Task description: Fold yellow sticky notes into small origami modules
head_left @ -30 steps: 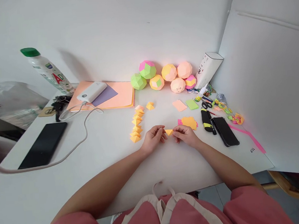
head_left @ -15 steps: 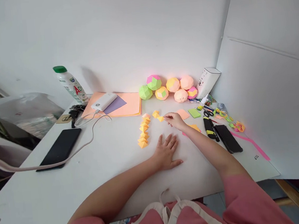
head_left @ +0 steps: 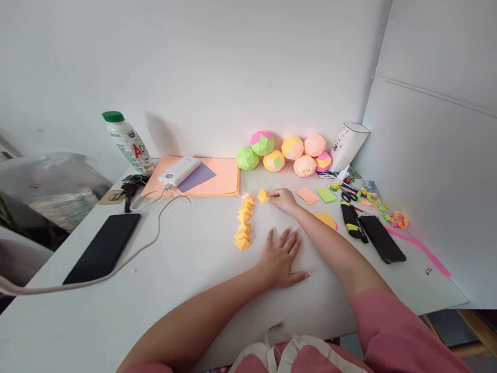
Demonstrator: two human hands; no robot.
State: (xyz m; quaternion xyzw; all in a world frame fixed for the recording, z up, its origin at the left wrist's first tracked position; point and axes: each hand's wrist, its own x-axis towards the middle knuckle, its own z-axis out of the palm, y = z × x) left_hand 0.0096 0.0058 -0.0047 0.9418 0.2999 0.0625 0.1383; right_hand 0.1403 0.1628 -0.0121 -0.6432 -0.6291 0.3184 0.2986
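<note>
My left hand (head_left: 281, 261) lies flat on the white table (head_left: 184, 245), fingers spread and holding nothing. Beyond it, my right hand (head_left: 283, 199) pinches the right edge of a small folded orange paper piece (head_left: 263, 195). That piece seems to rest against or over another like it; the contact is too small to make out. Left of my hands runs a row of several folded orange paper pieces (head_left: 244, 228), with a pale peach one at its far end. Peach paper squares (head_left: 307, 195), green paper squares (head_left: 326, 195) and orange paper (head_left: 324, 221) lie to the right.
Several faceted paper balls (head_left: 273, 160) sit along the wall. On the right are scissors (head_left: 348, 196), a box cutter (head_left: 352, 220), a glue bottle (head_left: 343, 174) and a phone (head_left: 382, 238). A power bank (head_left: 180, 171), its cable, a bottle (head_left: 131, 145) and another phone (head_left: 101, 247) occupy the left.
My right hand has moved slightly left, bringing its orange piece up against the other one, so the two now overlap. My left hand stays flat. The view has shifted a little.
</note>
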